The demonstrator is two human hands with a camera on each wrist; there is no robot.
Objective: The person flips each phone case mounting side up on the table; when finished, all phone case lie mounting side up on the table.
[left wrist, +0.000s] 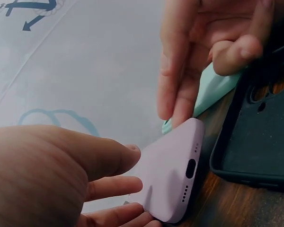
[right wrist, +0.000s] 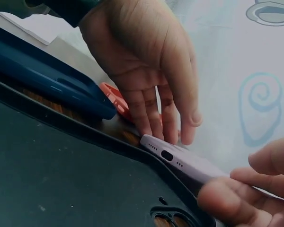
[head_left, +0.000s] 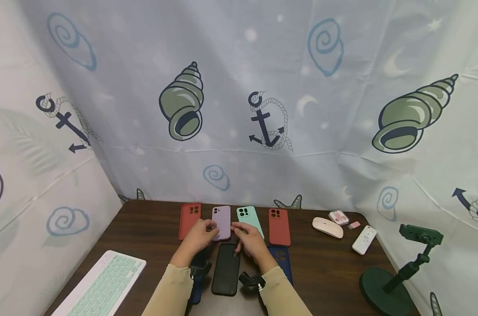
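Note:
A lavender phone case (head_left: 222,223) lies on the dark wooden table, its camera-hole end away from me. At its left edge is my left hand (head_left: 199,236), thumb and fingers extended close along the side. My right hand (head_left: 251,240) is at the right edge, its fingertips by the case in the left wrist view. Neither hand is curled round it; whether the fingertips touch it I cannot tell. Nearer to me lies a black phone case (head_left: 226,270), hollow side up. A mint green case (left wrist: 217,87) shows behind my right fingers.
Red phone cases lie left (head_left: 187,219) and right (head_left: 279,227) of the row. Dark blue cases (head_left: 281,261) sit partly under both forearms. A keyboard (head_left: 104,285) is at left. Mouse (head_left: 327,227), white remote (head_left: 364,240) and green stand (head_left: 389,289) are at right. A patterned curtain (head_left: 231,175) hangs behind.

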